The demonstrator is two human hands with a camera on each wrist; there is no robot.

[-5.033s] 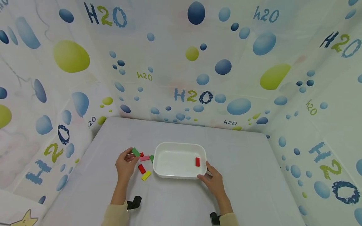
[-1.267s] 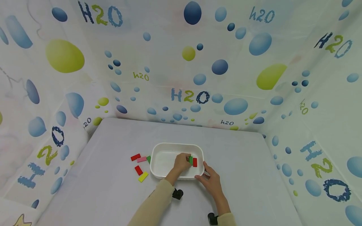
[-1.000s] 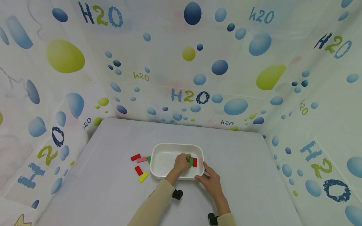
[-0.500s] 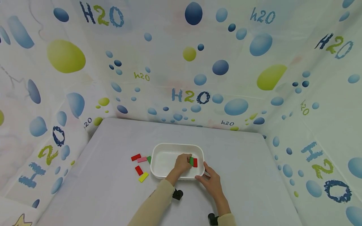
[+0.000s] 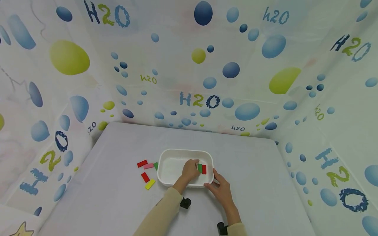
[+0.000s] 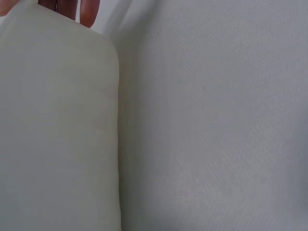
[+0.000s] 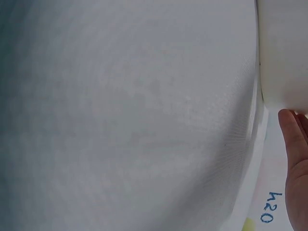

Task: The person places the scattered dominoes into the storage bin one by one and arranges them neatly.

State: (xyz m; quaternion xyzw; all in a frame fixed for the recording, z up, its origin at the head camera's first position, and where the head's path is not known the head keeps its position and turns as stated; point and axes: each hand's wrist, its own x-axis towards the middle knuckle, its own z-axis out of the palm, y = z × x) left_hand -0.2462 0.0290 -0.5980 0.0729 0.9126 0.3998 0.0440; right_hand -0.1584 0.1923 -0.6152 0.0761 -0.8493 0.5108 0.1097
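A white rectangular tray lies on the table. Inside its right part, a green block sits beside a red block, their long sides together. My left hand reaches over the tray's near wall and pinches the green block at its left side; the thumb is hidden. At the tray's near right corner my right hand grips the rim, thumb in front and fingers along the right end. The left wrist view shows the tray's pale wall with fingertips above it.
Left of the tray lie a red block, a pink block, another green block at the tray's edge, a second red block and a yellow block. A patterned curtain surrounds the white table.
The left hand carried the green block from the pile at left into the tray. Over the last second it shifted the block slightly right, against the red one. The right hand stayed on the tray.
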